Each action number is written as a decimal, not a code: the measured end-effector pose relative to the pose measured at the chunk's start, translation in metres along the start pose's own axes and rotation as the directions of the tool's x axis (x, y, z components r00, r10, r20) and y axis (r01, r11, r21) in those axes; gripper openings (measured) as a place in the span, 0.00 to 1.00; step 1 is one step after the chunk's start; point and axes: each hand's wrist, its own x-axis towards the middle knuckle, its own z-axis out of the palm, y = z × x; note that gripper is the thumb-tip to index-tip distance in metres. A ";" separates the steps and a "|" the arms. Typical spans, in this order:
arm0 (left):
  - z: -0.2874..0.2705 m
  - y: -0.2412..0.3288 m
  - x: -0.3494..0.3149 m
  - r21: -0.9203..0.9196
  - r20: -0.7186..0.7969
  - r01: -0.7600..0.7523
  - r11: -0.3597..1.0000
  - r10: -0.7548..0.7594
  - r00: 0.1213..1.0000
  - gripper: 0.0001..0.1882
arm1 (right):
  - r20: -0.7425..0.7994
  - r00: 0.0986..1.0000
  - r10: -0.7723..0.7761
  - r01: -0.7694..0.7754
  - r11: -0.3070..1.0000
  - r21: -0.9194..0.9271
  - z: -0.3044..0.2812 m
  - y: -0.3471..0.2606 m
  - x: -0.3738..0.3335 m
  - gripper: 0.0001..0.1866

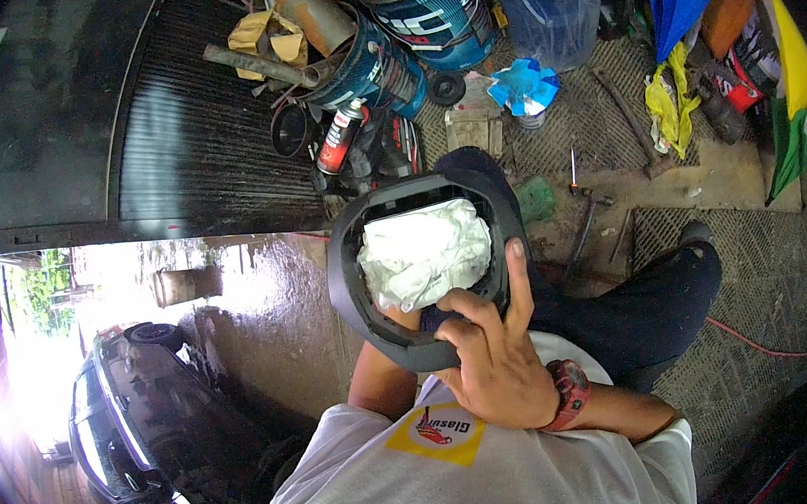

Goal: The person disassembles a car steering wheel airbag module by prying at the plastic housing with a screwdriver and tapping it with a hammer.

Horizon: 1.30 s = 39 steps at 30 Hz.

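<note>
A black plastic frame (355,305), roughly ring-shaped with a wide rim, is held in front of my chest. My right hand (492,365) grips its near right edge, index finger stretched along the rim and other fingers bent over it. A crumpled white cloth (428,250) fills most of the opening. From the lower left, my left forearm runs beneath the frame. Only a little of my left hand (400,318) shows through the opening, just below the cloth; its fingers are hidden.
Ahead lie a red spray can (341,139), two dark blue buckets (371,70) and a blue paper-topped cup (524,90). A hammer (584,235) lies on the floor at right, beside my bent leg (642,312). At left is a dark car (160,402).
</note>
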 end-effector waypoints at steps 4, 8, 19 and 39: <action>-0.001 0.001 0.000 0.007 -0.006 0.008 1.000 -0.008 1.000 0.60 | 0.037 0.999 0.007 -0.009 0.999 0.053 -0.006 0.002 0.004 0.27; -0.002 0.002 -0.001 0.015 -0.006 0.019 1.000 -0.019 1.000 0.60 | 0.056 0.996 0.073 -0.078 0.992 0.099 -0.005 0.006 0.000 0.24; -0.022 0.000 -0.034 0.089 0.060 0.405 0.910 -0.411 0.910 0.60 | 0.118 0.975 0.188 -0.199 0.975 0.099 -0.025 0.064 -0.049 0.38; 0.121 -0.038 -0.029 0.985 0.102 -0.123 -0.119 -0.170 0.980 0.60 | 0.188 0.698 0.691 -0.524 0.314 0.792 -0.026 0.110 -0.135 0.33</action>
